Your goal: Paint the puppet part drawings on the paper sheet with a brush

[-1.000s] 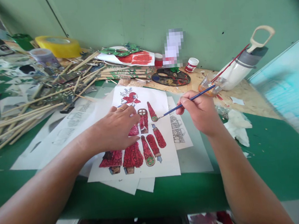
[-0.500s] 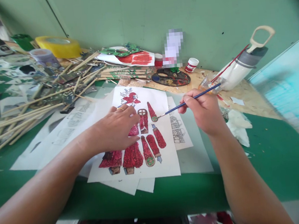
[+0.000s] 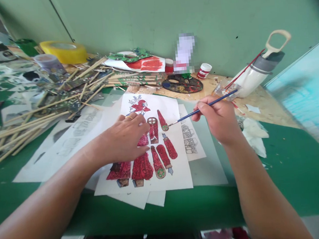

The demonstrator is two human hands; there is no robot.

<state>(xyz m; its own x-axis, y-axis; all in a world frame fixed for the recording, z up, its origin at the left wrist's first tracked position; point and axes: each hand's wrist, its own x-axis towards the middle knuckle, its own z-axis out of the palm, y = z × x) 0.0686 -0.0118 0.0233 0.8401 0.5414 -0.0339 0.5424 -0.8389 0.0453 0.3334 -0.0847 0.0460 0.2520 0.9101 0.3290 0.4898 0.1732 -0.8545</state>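
My right hand (image 3: 217, 116) pinches a blue-handled paintbrush (image 3: 194, 112), its bristle tip at the green and tan round end of a narrow red shape on the sheet. The white sheet of paper (image 3: 178, 177) carries several separate figure parts coloured red, with green, brown and grey-blue details. Resting flat on the sheet's left middle, my left hand (image 3: 127, 137) has its fingers spread and holds nothing; it covers some of the drawing. A ring (image 3: 130, 117) is on one of its fingers. Other printed sheets (image 3: 191, 142) lie under the painted one.
Behind the sheet sit an oval paint palette (image 3: 183, 89) and a small white paint jar (image 3: 204, 71). A white bottle (image 3: 252, 76) stands at right, near crumpled tissue (image 3: 253, 135). Wooden sticks (image 3: 29, 131) pile up at left, below a yellow tape roll (image 3: 67, 57).
The brush tip stays at the same round end, with at most a slight shift. My left hand has not moved on the sheet; the whole view drops a little.
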